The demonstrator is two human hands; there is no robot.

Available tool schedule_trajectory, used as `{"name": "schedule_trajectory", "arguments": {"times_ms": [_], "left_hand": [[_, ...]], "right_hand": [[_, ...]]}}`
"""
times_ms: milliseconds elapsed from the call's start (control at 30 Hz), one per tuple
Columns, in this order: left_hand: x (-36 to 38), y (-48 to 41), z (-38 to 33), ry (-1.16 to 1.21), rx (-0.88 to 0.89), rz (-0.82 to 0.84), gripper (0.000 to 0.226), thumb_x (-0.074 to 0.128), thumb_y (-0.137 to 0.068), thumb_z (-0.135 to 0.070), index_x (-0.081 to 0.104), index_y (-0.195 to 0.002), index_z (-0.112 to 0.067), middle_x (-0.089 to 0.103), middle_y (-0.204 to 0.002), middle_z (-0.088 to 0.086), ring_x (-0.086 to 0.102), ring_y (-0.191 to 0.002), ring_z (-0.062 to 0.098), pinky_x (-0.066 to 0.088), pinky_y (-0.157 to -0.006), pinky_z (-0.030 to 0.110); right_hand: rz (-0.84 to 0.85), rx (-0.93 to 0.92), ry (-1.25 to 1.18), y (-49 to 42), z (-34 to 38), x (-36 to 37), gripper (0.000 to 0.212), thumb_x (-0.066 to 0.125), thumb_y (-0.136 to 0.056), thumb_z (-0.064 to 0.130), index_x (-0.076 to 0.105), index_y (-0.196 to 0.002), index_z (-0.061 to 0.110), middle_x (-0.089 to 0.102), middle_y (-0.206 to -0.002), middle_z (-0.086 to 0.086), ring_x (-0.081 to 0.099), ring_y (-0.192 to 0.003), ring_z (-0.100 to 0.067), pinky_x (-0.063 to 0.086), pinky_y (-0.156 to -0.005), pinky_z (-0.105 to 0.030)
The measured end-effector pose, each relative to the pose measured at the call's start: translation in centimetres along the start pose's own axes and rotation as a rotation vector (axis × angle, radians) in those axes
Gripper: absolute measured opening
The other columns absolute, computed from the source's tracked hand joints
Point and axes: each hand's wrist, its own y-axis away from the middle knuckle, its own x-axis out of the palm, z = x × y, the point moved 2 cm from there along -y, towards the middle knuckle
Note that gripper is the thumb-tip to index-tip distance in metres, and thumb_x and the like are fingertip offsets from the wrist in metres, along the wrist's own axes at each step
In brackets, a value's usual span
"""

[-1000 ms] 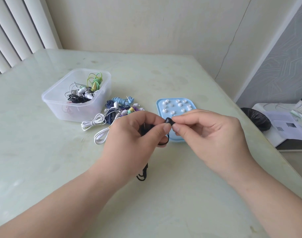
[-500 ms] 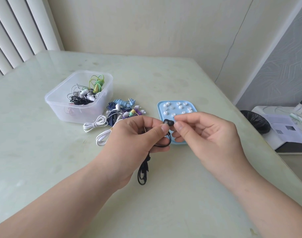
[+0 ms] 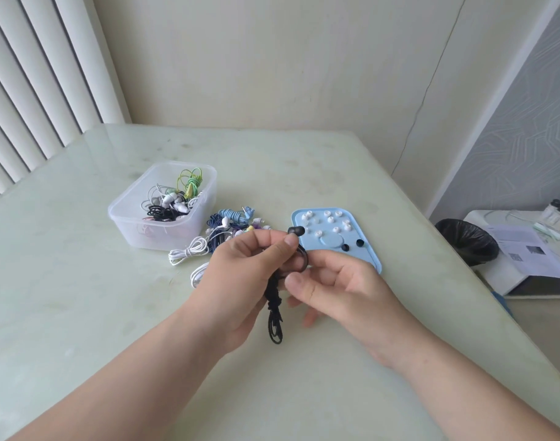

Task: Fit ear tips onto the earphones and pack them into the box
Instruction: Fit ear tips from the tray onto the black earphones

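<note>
Pinching the black earphone (image 3: 296,231) in the left hand (image 3: 250,275), at the blue tray's (image 3: 367,232) left edge, while the right hand (image 3: 339,281) hangs loosely curled and empty, risks the unsupported cable bundle (image 3: 273,316) dragging the bud free.

open tabletop (image 3: 65,297) at near left, earphone pile (image 3: 227,229) crowding gap between clear box (image 3: 151,238) and blue tray (image 3: 366,253)

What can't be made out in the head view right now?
1. Second bud of the black earphone: head view, hidden, probably by the left hand.
2. Whether the right hand pinches the cable loop: head view, its fingertips lie behind the loop.
3. Floor of the clear box: head view, covered by tangled earphones.
4. Sizes of the ear tips on the blue tray: head view, too small.
</note>
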Motion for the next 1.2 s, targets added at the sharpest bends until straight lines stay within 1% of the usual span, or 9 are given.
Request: {"name": "schedule_trajectory", "arguments": {"times_ms": [200,333,433,567,700,833,1000,1100,1200], "left_hand": [[-0.3,-0.1,-0.5,0.099,-0.006,-0.09,0.009,0.068,-0.097,-0.01,0.067,-0.099,-0.001,0.064,-0.08,0.014,0.066,-0.071,0.021,0.06,-0.074,0.029],[-0.8,-0.2,-1.3,0.143,0.048,-0.141,0.03,0.068,-0.097,-0.003,0.058,-0.124,0.0,0.059,-0.089,0.015,0.067,-0.073,0.025,0.06,-0.076,0.037],[-0.9,-0.1,-1.9,0.163,0.017,-0.102,0.027,0.059,-0.102,-0.001,0.064,-0.127,-0.008,0.058,-0.087,0.013,0.066,-0.075,0.025,0.063,-0.084,0.04],[-1.0,0.0,-2.2,0.225,-0.104,-0.096,0.026,0.05,-0.103,0.0,0.064,-0.125,-0.007,0.058,-0.092,0.016,0.062,-0.083,0.028,0.062,-0.066,0.032],[-1.2,0.1,-2.3,0.174,-0.165,-0.079,0.019,0.062,-0.101,-0.028,0.064,-0.111,-0.012,0.06,-0.09,0.011,0.067,-0.073,0.026,0.055,-0.065,0.033],[-1.4,0.0,-1.8,0.127,-0.088,-0.139,0.012,0.064,-0.102,-0.024,0.064,-0.108,-0.013,0.065,-0.086,0.012,0.064,-0.073,0.026,0.053,-0.067,0.033],[-2.0,-0.1,-2.3,-0.102,0.098,-0.237,0.022,0.069,-0.099,-0.03,0.07,-0.104,-0.008,0.075,-0.09,0.012,0.071,-0.078,0.027,0.057,-0.074,0.037],[-2.7,0.0,-3.5,-0.268,0.207,-0.299,0.014,0.07,-0.098,-0.027,0.073,-0.1,-0.014,0.078,-0.088,0.011,0.077,-0.085,0.029,0.063,-0.08,0.047],[-3.3,0.0,-5.3,-0.361,0.272,-0.325,0.007,0.07,-0.098,-0.022,0.073,-0.098,-0.016,0.077,-0.078,0.003,0.076,-0.079,0.019,0.065,-0.079,0.043]], "right_hand": [[-0.006,0.025,0.062,0.5,0.4,1.9,0.026,0.075,-0.09,0.007,0.068,-0.113,0.019,0.076,-0.088,-0.013,0.067,-0.069,-0.015,0.048,-0.055,-0.036],[-0.096,0.036,0.017,0.5,0.8,2.0,0.033,0.069,-0.094,0.008,0.066,-0.123,0.023,0.074,-0.086,-0.016,0.059,-0.066,-0.022,0.048,-0.063,-0.037],[-0.162,0.061,-0.114,0.4,1.4,2.1,0.031,0.063,-0.096,0.001,0.066,-0.123,0.018,0.074,-0.082,-0.011,0.064,-0.07,-0.023,0.053,-0.06,-0.031],[-0.066,0.15,-0.351,0.3,1.7,3.2,0.024,0.061,-0.098,0.004,0.065,-0.122,0.005,0.074,-0.099,-0.019,0.071,-0.079,-0.035,0.059,-0.064,-0.041],[-0.023,0.123,-0.294,0.4,1.3,3.8,0.037,0.07,-0.089,-0.005,0.066,-0.124,0.007,0.07,-0.102,-0.021,0.07,-0.085,-0.031,0.059,-0.07,-0.039],[-0.045,0.101,-0.168,0.4,0.9,4.3,0.048,0.078,-0.08,-0.009,0.069,-0.119,0.018,0.072,-0.103,-0.02,0.067,-0.078,-0.025,0.053,-0.064,-0.035],[-0.061,0.119,-0.217,0.1,1.9,4.7,0.04,0.073,-0.085,-0.005,0.069,-0.119,0.015,0.075,-0.088,-0.012,0.064,-0.073,-0.022,0.045,-0.058,-0.033],[-0.15,0.136,-0.337,-1.1,3.1,4.4,0.04,0.072,-0.087,-0.005,0.063,-0.121,0.014,0.077,-0.09,-0.013,0.068,-0.068,-0.022,0.051,-0.059,-0.033],[-0.169,0.134,-0.379,-2.9,4.5,5.3,0.044,0.073,-0.088,-0.004,0.057,-0.126,0.011,0.079,-0.097,-0.018,0.074,-0.076,-0.026,0.059,-0.068,-0.037]]}}
